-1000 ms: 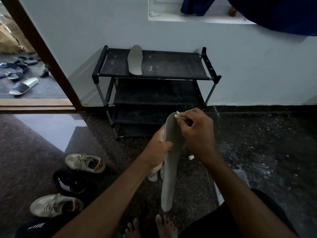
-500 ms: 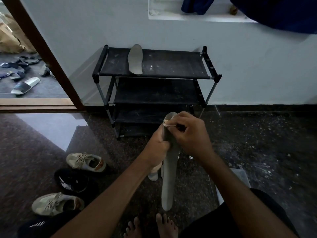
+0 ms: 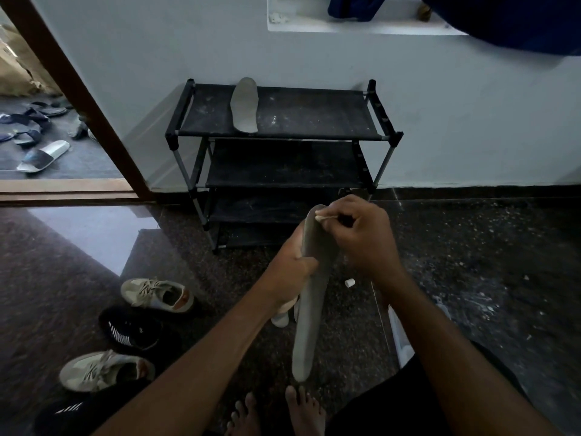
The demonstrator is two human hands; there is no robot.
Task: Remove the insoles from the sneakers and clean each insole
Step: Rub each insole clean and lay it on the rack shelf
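- The left hand [image 3: 292, 269] is gripping the grey insole [image 3: 309, 325] round its upper part, with fingers and thumb curling about its edges. It is holding the insole up off the floor [image 3: 471, 262], in front of the body.
- The right hand [image 3: 364, 237] is pinching a small pale wad [image 3: 323, 218] between thumb and fingertips and pressing it against the far, top end of the insole. The wad is too small to tell what it is made of.
- The insole's long axis is running far to near. Its top end is lying just beside the right hand and its lower end is hanging near the bare feet.
- Most of its length is therefore lying below and nearer than the wad. In my judgement the right hand is the one placed to travel down it, while the left hand is steadying.
- A second insole [image 3: 244, 105] is lying lengthwise on the top shelf of the black shoe rack [image 3: 283, 137], against the far wall and well apart from both hands.
- On the dark speckled floor to the left, a farther beige sneaker [image 3: 157, 294], a black sneaker [image 3: 132, 330] and a nearer beige sneaker [image 3: 103, 369] are sitting in a loose row.
- A small white cap [image 3: 349, 282] is lying just right of the held insole.
- A door frame [image 3: 78, 89] is slanting across the far left, with sandals [image 3: 42, 155] scattered beyond it.
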